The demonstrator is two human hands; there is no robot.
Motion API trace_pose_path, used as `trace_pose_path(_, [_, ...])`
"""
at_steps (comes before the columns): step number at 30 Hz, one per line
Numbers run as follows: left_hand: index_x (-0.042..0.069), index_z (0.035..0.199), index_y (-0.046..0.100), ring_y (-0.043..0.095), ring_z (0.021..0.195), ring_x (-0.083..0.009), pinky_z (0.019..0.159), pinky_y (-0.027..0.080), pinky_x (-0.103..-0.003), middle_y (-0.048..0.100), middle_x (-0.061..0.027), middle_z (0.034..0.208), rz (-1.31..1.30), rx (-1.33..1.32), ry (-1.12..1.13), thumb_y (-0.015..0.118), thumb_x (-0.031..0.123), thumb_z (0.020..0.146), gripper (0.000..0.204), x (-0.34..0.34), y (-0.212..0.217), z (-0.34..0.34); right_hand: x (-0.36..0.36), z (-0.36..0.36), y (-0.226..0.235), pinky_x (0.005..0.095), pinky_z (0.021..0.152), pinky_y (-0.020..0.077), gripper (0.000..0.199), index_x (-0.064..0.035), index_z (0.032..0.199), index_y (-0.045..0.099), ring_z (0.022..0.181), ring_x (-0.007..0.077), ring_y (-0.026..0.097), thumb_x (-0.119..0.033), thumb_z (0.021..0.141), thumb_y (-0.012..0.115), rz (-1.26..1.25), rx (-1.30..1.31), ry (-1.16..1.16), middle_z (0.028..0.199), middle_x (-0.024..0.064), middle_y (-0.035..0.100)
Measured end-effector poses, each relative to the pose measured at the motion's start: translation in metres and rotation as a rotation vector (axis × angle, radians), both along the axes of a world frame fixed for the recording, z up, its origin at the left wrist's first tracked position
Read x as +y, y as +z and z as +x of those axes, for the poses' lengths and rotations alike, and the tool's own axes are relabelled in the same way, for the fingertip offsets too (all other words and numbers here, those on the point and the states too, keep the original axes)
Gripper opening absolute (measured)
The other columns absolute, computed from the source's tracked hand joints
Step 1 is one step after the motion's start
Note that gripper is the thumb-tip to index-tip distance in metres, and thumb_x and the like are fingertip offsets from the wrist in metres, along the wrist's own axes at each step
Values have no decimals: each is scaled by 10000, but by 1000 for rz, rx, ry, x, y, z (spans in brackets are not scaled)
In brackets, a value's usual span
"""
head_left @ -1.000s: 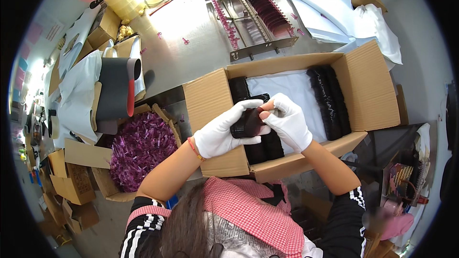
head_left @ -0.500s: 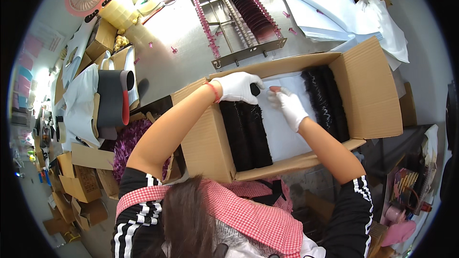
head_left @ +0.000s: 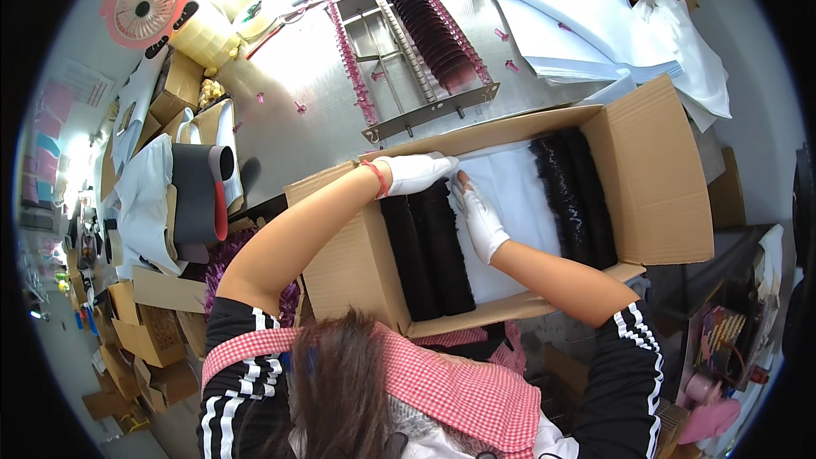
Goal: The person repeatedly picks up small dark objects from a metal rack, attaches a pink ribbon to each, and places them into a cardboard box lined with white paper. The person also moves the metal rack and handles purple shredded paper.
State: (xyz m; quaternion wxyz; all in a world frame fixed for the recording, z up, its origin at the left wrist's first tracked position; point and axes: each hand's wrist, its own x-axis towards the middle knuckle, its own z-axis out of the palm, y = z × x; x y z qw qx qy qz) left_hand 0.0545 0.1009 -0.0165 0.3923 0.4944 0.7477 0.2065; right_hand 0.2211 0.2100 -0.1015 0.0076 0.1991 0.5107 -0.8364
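My left hand (head_left: 416, 174), in a white glove, lies flat with its fingers stretched over the upper end of the left black, furry bundles (head_left: 433, 259). My right hand (head_left: 483, 223), gloved likewise, is held palm inward with straight fingers along the inner edge of those bundles. Its bare thumb tip shows, close to the left fingertips. I see nothing held in either hand. A cardboard box (head_left: 667, 174) contains the bundles, set in upright rows. White sheeting (head_left: 514, 183) covers the middle, and more black furry bundles (head_left: 578, 195) line the right side.
Behind the box, a metal rack (head_left: 408, 59) carries dark discs and pink clips on a steel table (head_left: 280, 127). White sheets (head_left: 578, 21) lie at the back right. A pink fan (head_left: 144, 4) stands back left. Purple tinsel (head_left: 225, 268) sits left of the box.
My right hand has moved left to the bundles' inner edge, and its fingers have straightened. My left hand has flattened; the black piece beside its fingers is out of sight. The box appears slightly shifted.
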Motion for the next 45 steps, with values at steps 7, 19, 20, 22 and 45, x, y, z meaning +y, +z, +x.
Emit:
trace_pose_path(7, [45,1261,536,553,1182,-370,1025,403,-390,614,-199,1257,-101,160,-234,277,306,1058,420,-5,12,-4,-16,-3,21,311,1124,293,526,-44,1534,288,1374,268,420,-182,1042,414,441,-115,124,1492,189,443])
trace_pose_path(19, [31,1515,259,501,1285,-405,1106,355,-399,520,-246,1398,-277,-59,138,346,556,997,743,-9,71,25,-13,-21,-2,369,1120,339,534,-22,1471,368,1356,330,442,-87,960,510,619,68,23,1457,200,460])
trace_pose_path(20, [24,1501,298,492,1302,-394,1122,349,-396,485,-250,1431,-93,7,149,397,524,995,718,-17,52,25,-10,-19,-4,373,1116,345,528,-26,1463,381,1344,330,453,-85,955,515,666,60,-13,1443,199,471])
trace_pose_path(22, [2,1460,367,483,1326,-334,1117,365,-390,490,-231,1423,97,-15,133,466,424,1002,631,-33,81,22,-2,-19,17,387,1082,383,480,-40,1390,461,1277,330,499,-72,921,563,748,101,-58,1377,192,510])
trace_pose_path(45, [-57,1450,339,399,1390,-374,1129,309,-401,441,-268,1466,406,-568,1121,391,608,954,831,73,73,-82,1,-169,120,390,979,487,381,-32,1201,597,1115,343,624,-222,875,646,1029,397,438,1195,188,659])
